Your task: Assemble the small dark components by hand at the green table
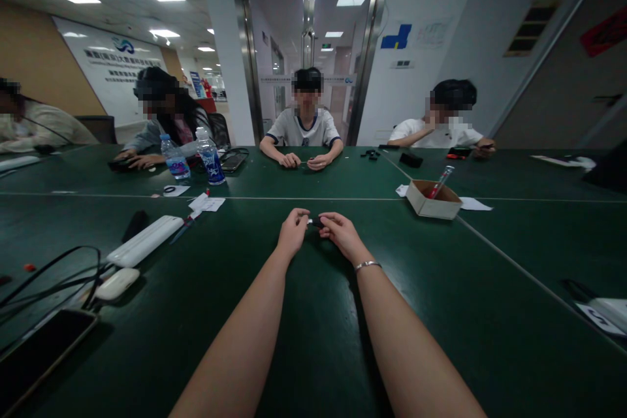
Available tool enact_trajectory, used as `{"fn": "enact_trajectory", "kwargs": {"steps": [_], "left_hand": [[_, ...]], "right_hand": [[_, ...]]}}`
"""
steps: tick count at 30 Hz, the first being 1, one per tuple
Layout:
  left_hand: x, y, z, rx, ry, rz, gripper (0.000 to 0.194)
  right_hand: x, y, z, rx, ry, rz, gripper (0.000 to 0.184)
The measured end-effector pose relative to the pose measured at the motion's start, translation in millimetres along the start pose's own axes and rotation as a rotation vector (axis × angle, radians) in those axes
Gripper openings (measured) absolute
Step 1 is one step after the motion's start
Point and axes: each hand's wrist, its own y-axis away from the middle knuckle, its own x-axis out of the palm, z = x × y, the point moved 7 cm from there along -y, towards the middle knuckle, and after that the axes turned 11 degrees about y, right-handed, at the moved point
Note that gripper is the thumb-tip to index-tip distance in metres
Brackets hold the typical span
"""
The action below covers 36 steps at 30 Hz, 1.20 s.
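Observation:
My left hand [292, 232] and my right hand [341, 232] meet over the dark green table [313, 313], a little above its surface. Both pinch a small dark object [316, 222] with a light end held between their fingertips. It is too small to name. The fingers of both hands are curled closed around it. A thin bracelet [367, 266] circles my right wrist.
A small cardboard box [434, 201] with a red-tipped tool stands at the right. A white power strip [145, 240], cables, a white case [116, 283] and a phone [42, 351] lie at the left. Two water bottles [210, 157] stand beyond. Several people sit across the table.

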Motion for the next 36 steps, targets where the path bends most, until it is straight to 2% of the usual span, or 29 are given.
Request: {"fn": "enact_trajectory", "kwargs": {"steps": [2, 7, 17, 30, 36], "left_hand": [[-0.3, 0.1, 1.1, -0.004, 0.004, -0.009, 0.027], [4.2, -1.3, 4.9, 0.0, -0.024, 0.06, 0.026], [3.9, -1.3, 4.9, 0.014, -0.022, 0.038, 0.022], [3.1, -0.5, -8.5, 0.051, 0.126, 0.061, 0.021], [2.0, -0.8, -7.2, 0.002, 0.18, 0.098, 0.023]], "right_hand": [[-0.1, -0.3, -0.4, 0.001, -0.002, -0.002, 0.041], [-0.3, 0.4, 0.1, 0.005, -0.005, 0.004, 0.041], [-1.6, 0.1, -1.8, 0.02, 0.0, 0.002, 0.037], [-0.4, -0.4, -1.7, 0.023, -0.024, 0.002, 0.041], [-1.9, 0.2, -1.8, 0.011, -0.019, -0.001, 0.042]]}}
